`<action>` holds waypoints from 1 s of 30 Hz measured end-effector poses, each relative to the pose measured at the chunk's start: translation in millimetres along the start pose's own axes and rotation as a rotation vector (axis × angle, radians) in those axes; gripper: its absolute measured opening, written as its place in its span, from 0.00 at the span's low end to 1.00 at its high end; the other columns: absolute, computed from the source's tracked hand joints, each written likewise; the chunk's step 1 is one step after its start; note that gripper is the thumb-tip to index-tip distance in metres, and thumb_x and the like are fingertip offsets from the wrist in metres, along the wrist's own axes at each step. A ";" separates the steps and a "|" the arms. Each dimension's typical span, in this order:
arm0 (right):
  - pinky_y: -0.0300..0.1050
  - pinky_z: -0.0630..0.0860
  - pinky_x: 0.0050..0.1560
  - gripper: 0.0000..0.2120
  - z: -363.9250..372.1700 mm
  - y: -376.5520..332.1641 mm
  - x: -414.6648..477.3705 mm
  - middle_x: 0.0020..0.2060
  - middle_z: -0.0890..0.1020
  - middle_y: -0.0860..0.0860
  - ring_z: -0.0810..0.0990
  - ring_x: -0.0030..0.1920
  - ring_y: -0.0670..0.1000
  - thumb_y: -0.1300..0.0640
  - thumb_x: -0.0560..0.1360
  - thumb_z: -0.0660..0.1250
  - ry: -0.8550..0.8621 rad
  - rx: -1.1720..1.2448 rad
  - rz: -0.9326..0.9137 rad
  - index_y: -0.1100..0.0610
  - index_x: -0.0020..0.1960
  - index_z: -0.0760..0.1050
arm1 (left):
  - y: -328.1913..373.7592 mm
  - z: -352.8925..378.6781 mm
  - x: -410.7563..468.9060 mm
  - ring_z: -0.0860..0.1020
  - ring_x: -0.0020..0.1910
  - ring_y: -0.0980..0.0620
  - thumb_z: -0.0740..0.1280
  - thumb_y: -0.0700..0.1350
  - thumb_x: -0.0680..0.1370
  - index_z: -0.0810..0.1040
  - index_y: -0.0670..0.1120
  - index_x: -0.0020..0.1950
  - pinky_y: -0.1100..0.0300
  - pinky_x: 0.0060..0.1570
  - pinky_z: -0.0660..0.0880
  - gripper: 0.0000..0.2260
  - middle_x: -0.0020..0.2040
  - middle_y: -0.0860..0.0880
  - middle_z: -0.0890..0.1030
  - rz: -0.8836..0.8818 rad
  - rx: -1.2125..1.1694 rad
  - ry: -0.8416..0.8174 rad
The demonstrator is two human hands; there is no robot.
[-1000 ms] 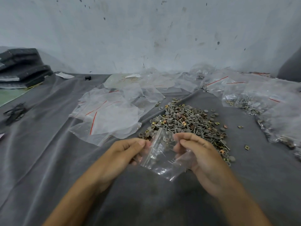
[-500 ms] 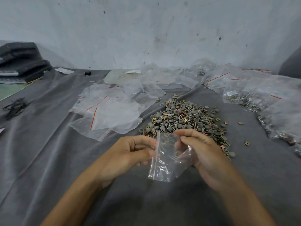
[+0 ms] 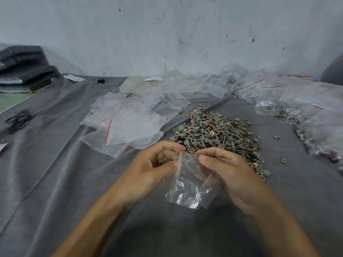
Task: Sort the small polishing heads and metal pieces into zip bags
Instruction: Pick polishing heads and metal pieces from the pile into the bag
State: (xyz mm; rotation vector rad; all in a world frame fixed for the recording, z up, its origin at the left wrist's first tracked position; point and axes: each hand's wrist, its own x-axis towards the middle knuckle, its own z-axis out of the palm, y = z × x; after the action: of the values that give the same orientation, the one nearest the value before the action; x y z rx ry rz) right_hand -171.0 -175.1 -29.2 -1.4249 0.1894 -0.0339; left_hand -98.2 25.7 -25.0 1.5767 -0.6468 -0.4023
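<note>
A small clear zip bag (image 3: 189,184) hangs between both hands above the grey cloth, top edge up, with a few thin metal pins visible inside. My left hand (image 3: 157,164) pinches the bag's left top corner between thumb and fingers. My right hand (image 3: 228,169) pinches the right side of the top edge. Just beyond the hands lies a pile of grey polishing heads, pins and brass-coloured square pieces (image 3: 217,134).
Empty zip bags with red strips (image 3: 126,125) lie left of the pile. Filled bags (image 3: 289,104) crowd the right and back. Loose brass pieces (image 3: 283,160) dot the cloth at right. Dark folded material (image 3: 26,69) and black bands (image 3: 17,119) sit at far left.
The bag has swung from a slanted lie to hanging upright. Both hands have shifted to its top edge, closer together.
</note>
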 end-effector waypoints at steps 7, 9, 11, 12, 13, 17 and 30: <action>0.45 0.82 0.49 0.16 -1.9 -1.0 -6.2 0.48 0.87 0.56 0.86 0.48 0.54 0.50 0.67 0.80 -0.194 -0.031 -0.016 0.54 0.52 0.85 | 2.7 3.9 -0.5 0.78 0.38 0.61 0.72 0.40 0.75 0.80 0.43 0.47 0.70 0.39 0.72 0.03 0.40 0.53 0.82 0.041 -0.011 -0.067; 0.44 0.82 0.52 0.14 2.2 1.0 -6.1 0.48 0.87 0.56 0.86 0.50 0.53 0.50 0.68 0.81 -0.201 -0.057 -0.055 0.55 0.51 0.85 | 3.9 5.4 -1.1 0.77 0.38 0.62 0.73 0.40 0.76 0.80 0.43 0.47 0.70 0.38 0.72 0.03 0.39 0.55 0.82 0.023 0.001 -0.112; 0.40 0.80 0.51 0.11 5.5 1.4 -6.2 0.45 0.87 0.55 0.85 0.47 0.50 0.52 0.69 0.79 -0.204 -0.056 -0.084 0.55 0.48 0.86 | 5.0 4.5 -1.6 0.76 0.38 0.59 0.74 0.41 0.76 0.82 0.46 0.46 0.66 0.38 0.72 0.03 0.39 0.54 0.82 0.000 0.003 -0.140; 0.39 0.80 0.50 0.09 5.9 1.5 -6.3 0.43 0.87 0.55 0.85 0.46 0.49 0.53 0.68 0.78 -0.209 -0.041 -0.083 0.55 0.47 0.86 | 5.9 3.6 -1.9 0.75 0.38 0.57 0.73 0.42 0.75 0.83 0.48 0.45 0.64 0.38 0.72 0.01 0.39 0.52 0.81 -0.016 -0.007 -0.147; 0.39 0.80 0.49 0.09 5.7 1.2 -6.6 0.42 0.87 0.56 0.85 0.45 0.49 0.53 0.68 0.77 -0.221 -0.032 -0.077 0.55 0.46 0.86 | 6.1 2.5 -2.2 0.75 0.37 0.56 0.71 0.43 0.75 0.84 0.49 0.45 0.63 0.38 0.72 0.03 0.39 0.50 0.81 -0.028 -0.012 -0.151; 0.41 0.81 0.51 0.06 2.6 -0.2 -9.3 0.43 0.87 0.58 0.84 0.45 0.51 0.56 0.69 0.79 -0.296 -0.066 -0.072 0.57 0.45 0.86 | 7.9 2.8 -4.7 0.74 0.37 0.56 0.70 0.44 0.76 0.84 0.51 0.42 0.64 0.39 0.72 0.05 0.38 0.50 0.80 -0.061 0.006 -0.231; 0.41 0.80 0.37 0.03 7.0 -4.8 -9.8 0.34 0.83 0.53 0.83 0.35 0.49 0.58 0.71 0.74 -0.334 0.235 0.084 0.58 0.41 0.82 | 7.9 11.8 -5.2 0.69 0.35 0.50 0.67 0.49 0.77 0.76 0.50 0.39 0.56 0.39 0.67 0.07 0.34 0.47 0.71 0.074 0.103 -0.084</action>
State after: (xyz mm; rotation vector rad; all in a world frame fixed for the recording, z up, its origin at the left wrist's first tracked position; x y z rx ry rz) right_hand -179.1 -167.7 -22.4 -1.1673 -0.0308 0.2428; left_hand -110.7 19.5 -19.1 1.6343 -0.7992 -0.3868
